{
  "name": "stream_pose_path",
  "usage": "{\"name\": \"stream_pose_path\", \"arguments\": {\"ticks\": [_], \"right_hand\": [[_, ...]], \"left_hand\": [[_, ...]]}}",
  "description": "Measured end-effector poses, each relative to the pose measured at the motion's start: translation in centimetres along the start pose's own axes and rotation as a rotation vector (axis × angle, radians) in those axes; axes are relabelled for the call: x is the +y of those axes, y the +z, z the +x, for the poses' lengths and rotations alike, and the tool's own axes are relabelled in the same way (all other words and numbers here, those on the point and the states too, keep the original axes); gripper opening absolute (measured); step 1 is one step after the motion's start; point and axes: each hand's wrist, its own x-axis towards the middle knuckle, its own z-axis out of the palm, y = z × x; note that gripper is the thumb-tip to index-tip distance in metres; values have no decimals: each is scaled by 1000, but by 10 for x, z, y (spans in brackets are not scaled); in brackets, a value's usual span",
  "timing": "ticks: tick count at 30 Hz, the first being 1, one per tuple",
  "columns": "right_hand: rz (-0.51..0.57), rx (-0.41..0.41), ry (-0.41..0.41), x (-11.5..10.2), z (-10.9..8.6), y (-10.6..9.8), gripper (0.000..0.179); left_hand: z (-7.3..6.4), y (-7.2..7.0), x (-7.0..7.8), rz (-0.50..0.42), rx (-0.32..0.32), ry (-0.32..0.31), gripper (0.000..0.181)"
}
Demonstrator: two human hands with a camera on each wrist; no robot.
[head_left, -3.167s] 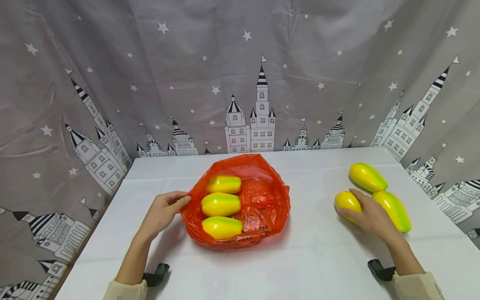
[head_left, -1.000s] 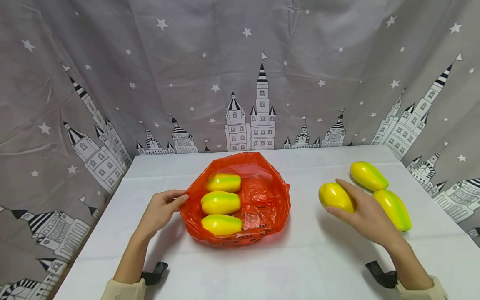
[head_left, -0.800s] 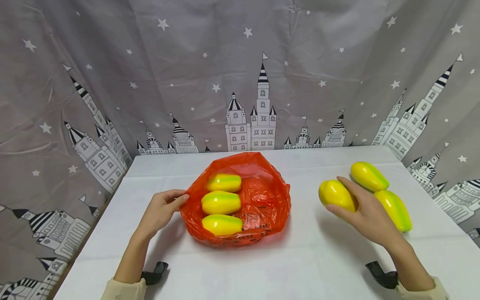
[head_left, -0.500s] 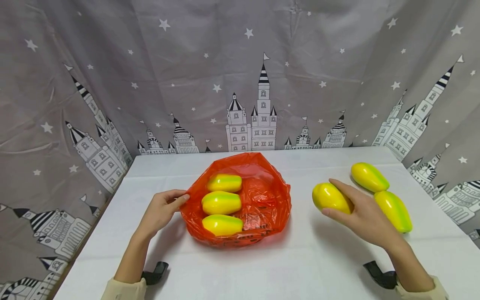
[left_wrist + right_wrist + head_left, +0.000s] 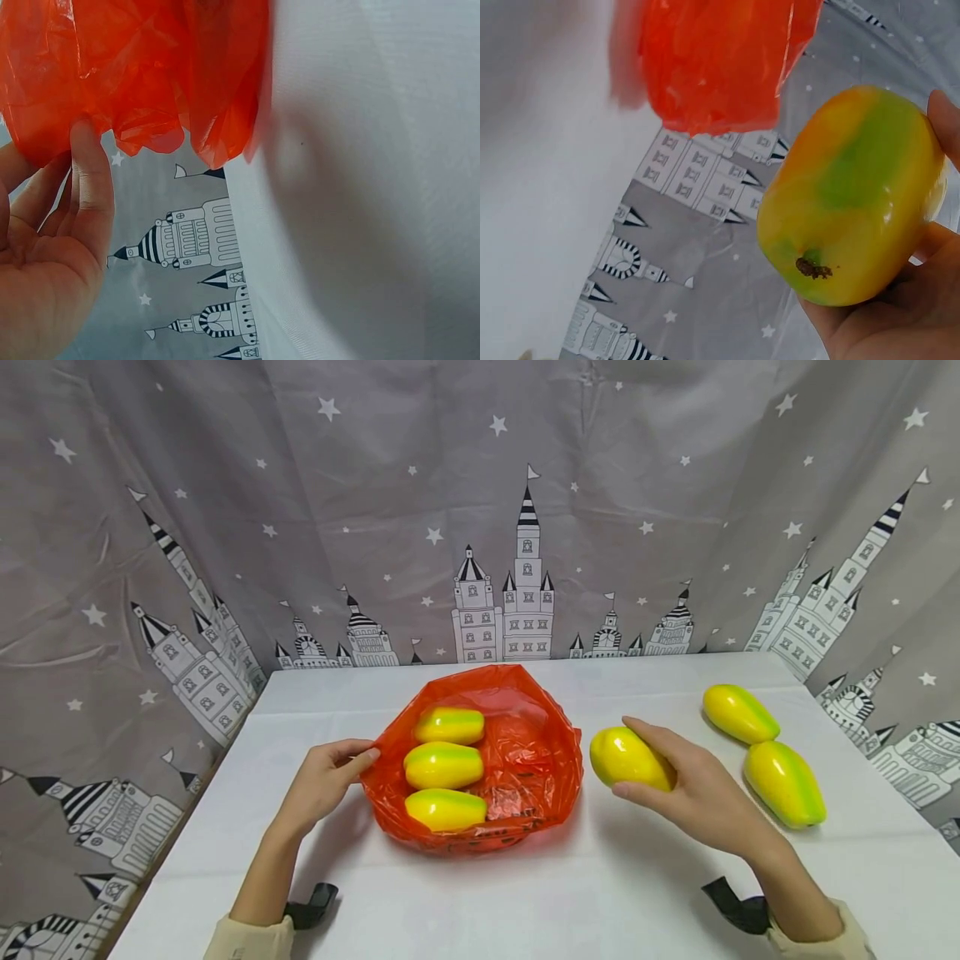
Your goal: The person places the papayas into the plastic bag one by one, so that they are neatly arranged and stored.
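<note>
On the white bench, near the middle: red plastic bag, mouth spread open. Inside, along its left half: three yellow-green fruits, in a row from far to near. At the left rim: left grip, pinching the film between thumb and fingers. Just right of the bag, raised clear of the bench: held fruit, clasped in the right grip, with brown stem scar visible in the right wrist view. Farther right, on the bench: two more fruits, end to end, contact between the two unclear. Behind: grey curtain with printed castles and stars.
</note>
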Motion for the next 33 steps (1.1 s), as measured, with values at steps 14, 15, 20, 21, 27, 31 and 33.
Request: {"name": "stream_pose_path", "arguments": {"ticks": [14,15,20,21,27,31,33], "right_hand": [[66,-55,-81,-13,21,14,73],[75,-60,-85,-14,23,15,73],[106,-65,-119,-18,32,25,72],[116,-63,-126,-18,34,27,72],[166,-76,-119,-22,48,38,71],[187,-100,-95,-27,56,43,75],[193,-113,-89,-31,61,45,77]], "left_hand": [[1,-5,-1,15,-1,11,34],[1,-5,-1,14,0,8,33],[1,-4,0,12,-3,4,35],[1,-3,1,11,-4,2,35],[1,-1,0,2,-11,-6,36],[0,-1,-1,9,-7,-7,35],[0,-1,-2,11,-5,-10,35]]}}
